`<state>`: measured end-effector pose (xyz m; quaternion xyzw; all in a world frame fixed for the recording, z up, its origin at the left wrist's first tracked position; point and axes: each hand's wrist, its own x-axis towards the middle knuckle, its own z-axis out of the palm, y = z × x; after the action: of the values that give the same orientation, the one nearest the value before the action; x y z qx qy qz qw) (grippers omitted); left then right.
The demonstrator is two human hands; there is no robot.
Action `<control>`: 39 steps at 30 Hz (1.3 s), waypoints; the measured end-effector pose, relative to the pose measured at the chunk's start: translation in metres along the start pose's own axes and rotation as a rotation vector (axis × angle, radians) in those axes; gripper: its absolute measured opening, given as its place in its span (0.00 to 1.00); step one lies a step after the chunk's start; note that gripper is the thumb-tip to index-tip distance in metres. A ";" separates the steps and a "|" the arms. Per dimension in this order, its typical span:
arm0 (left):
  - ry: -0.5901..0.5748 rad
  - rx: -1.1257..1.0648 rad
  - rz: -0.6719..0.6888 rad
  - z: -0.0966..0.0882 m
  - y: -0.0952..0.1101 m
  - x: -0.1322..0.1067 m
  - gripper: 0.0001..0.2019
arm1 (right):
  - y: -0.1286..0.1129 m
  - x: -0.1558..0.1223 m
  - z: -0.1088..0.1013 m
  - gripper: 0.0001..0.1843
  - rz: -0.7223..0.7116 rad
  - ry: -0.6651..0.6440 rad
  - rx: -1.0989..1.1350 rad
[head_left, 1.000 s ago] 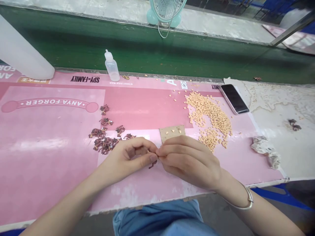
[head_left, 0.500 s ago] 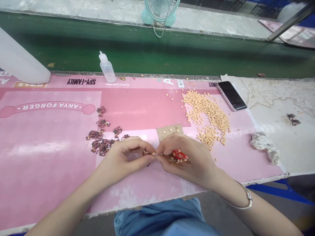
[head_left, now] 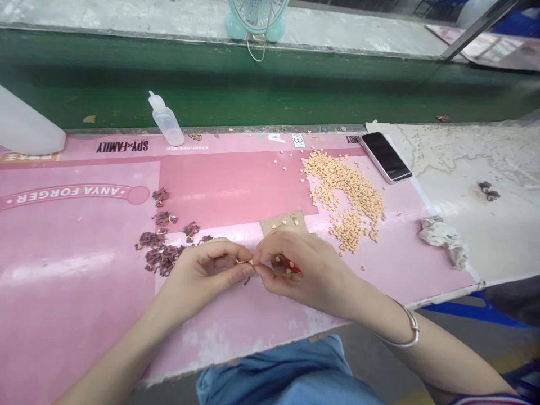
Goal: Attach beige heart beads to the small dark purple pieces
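Fingers [head_left: 243, 273] pinching a tiny peach heart-shaped piece [head_left: 252, 262], flat cardboard [head_left: 283, 223] beyond

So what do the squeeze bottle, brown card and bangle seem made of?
The squeeze bottle looks like translucent plastic with a matte finish; light shows through its walls. The card looks like plain cardboard, dull and brown. The bangle looks like polished silvery metal, judging by its shine, though which metal can't be told.

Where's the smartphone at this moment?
In the head view, the smartphone lies face up at the far right of the pink mat, just beyond the pile of small peach-coloured pieces, beside the worn white tabletop.
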<state>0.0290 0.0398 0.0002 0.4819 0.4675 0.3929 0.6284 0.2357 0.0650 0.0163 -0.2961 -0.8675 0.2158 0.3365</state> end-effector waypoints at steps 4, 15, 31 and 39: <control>-0.013 -0.048 0.005 -0.001 -0.006 0.000 0.03 | 0.001 0.001 0.002 0.11 0.023 -0.027 0.051; 0.001 -0.020 -0.017 -0.003 -0.008 -0.001 0.06 | 0.008 0.000 0.000 0.10 0.075 -0.034 0.165; -0.094 -0.170 -0.139 -0.008 -0.005 0.001 0.11 | 0.014 -0.002 0.002 0.14 -0.165 0.108 -0.024; -0.148 -0.235 -0.164 -0.005 0.002 0.005 0.11 | 0.013 0.000 0.002 0.13 -0.141 0.119 -0.058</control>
<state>0.0256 0.0460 0.0002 0.3928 0.4085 0.3556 0.7432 0.2391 0.0743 0.0073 -0.2561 -0.8706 0.1483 0.3930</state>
